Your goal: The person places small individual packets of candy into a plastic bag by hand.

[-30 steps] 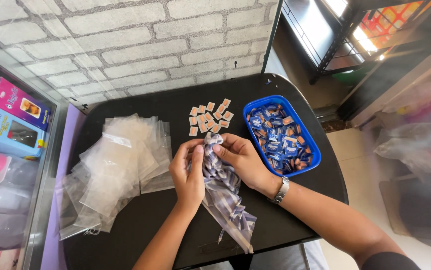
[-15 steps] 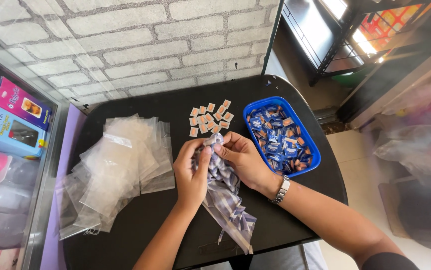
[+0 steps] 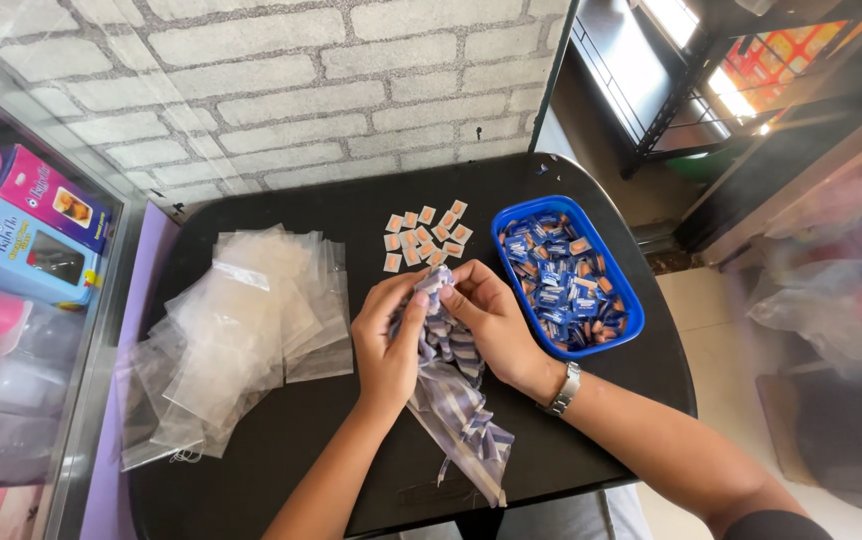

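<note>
My left hand (image 3: 386,340) and my right hand (image 3: 491,320) meet at the middle of a black table (image 3: 371,200). Both pinch the top end of a long striped blue-and-white strip of plastic packets (image 3: 456,410), which trails down toward the table's near edge. Just beyond my fingers lies a group of several small orange-and-white squares (image 3: 423,233). To the right of my right hand stands a blue rectangular tray (image 3: 507,222) filled with several small blue and orange wrapped pieces. A watch sits on my right wrist.
A loose pile of clear plastic bags (image 3: 231,335) covers the table's left half. Left of the table is a glass case with coloured boxes (image 3: 26,225). A white brick wall (image 3: 251,80) stands behind, and a dark metal rack (image 3: 671,90) at the upper right.
Both hands have stayed at the top of the striped strip, with only small finger movements. The strip, tray and bags lie where they were.
</note>
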